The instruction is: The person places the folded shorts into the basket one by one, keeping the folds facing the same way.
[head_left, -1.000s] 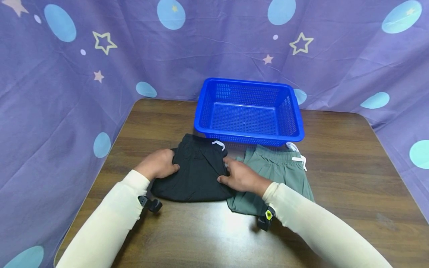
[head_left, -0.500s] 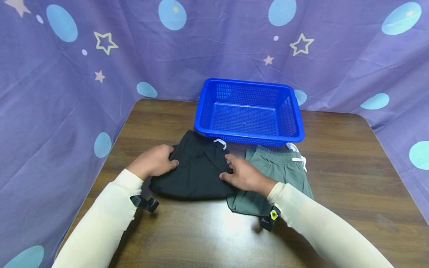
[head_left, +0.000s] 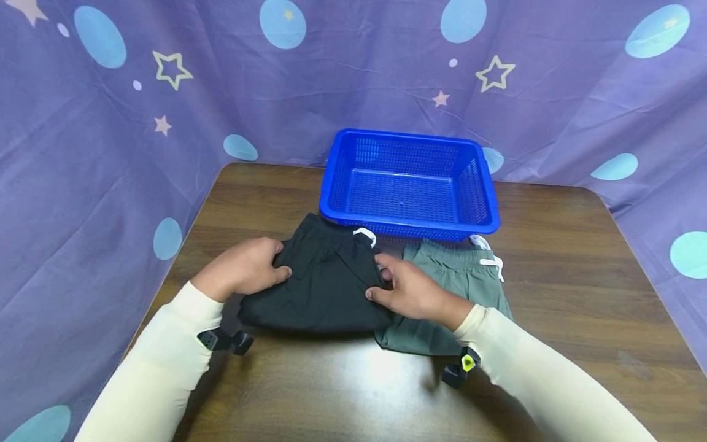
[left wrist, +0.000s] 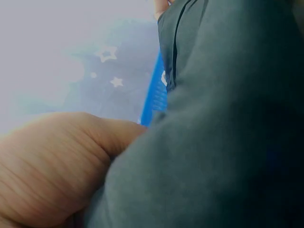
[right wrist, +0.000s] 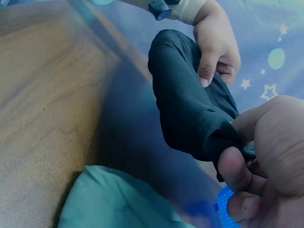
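Dark black shorts [head_left: 326, 279] with a white drawstring at the waistband hang between my two hands, folded and a little above the table. My left hand [head_left: 245, 268] grips their left side, thumb on top. Opposite it, my right hand [head_left: 414, 291] pinches the right side between thumb and fingers. The right wrist view shows the black shorts [right wrist: 185, 99] raised as a thick folded bundle, held at both ends. Grey-green shorts [head_left: 469, 279], also with white cords, lie flat beneath and beside my right hand. Cloth hides most of the left fingers in the left wrist view.
Behind the shorts stands a blue plastic basket [head_left: 409, 224] with perforated walls and nothing visible inside. Everything rests on a brown wooden table [head_left: 574, 276]. A purple curtain [head_left: 364, 80] with stars and dots hangs along the back and left side.
The black shorts have come up slightly off the table, and their sides are drawn a bit wider. My left hand has shifted left, my right hand right. Basket and grey-green shorts stay put.
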Motion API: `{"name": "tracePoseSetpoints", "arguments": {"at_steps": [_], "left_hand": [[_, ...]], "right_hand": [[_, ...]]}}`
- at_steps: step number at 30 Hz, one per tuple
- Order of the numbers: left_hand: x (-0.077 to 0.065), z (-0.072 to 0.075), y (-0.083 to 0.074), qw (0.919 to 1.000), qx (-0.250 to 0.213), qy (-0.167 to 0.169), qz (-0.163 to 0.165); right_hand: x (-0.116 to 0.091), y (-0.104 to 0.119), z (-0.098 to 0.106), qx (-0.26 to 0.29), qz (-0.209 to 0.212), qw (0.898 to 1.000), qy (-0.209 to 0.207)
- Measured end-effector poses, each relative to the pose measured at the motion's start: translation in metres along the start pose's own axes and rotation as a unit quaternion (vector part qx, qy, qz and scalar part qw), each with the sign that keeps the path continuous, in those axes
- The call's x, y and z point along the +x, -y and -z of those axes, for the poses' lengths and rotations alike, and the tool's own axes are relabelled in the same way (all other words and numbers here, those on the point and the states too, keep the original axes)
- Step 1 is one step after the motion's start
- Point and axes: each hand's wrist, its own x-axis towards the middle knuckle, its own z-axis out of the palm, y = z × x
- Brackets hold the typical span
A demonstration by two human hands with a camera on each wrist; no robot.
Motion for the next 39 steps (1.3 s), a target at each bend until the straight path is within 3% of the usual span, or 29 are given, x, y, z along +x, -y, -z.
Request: {"name": "tracePoseSetpoints", "arguments": {"at_steps": [15,22,29,39], "left_hand": [[-0.021,0.023,-0.026,0.9995,0.021,-0.021,-0.007],[-0.025,0.032,-0.034,0.9986,0.021,-0.048,-0.011],[-0.018,0.043,-0.041,0.9966,0.008,-0.078,-0.025],[0.007,0.051,-0.051,0.9946,0.006,-0.1,-0.028]], "right_hand": [[-0.018,0.014,0.024,0.003,0.023,1.0,0.0],[-0.019,0.02,0.037,0.052,0.066,0.996,0.005],[-0.015,0.02,0.053,0.066,0.093,0.993,-0.014],[-0.006,0.011,0.077,0.07,0.066,0.995,-0.031]]}}
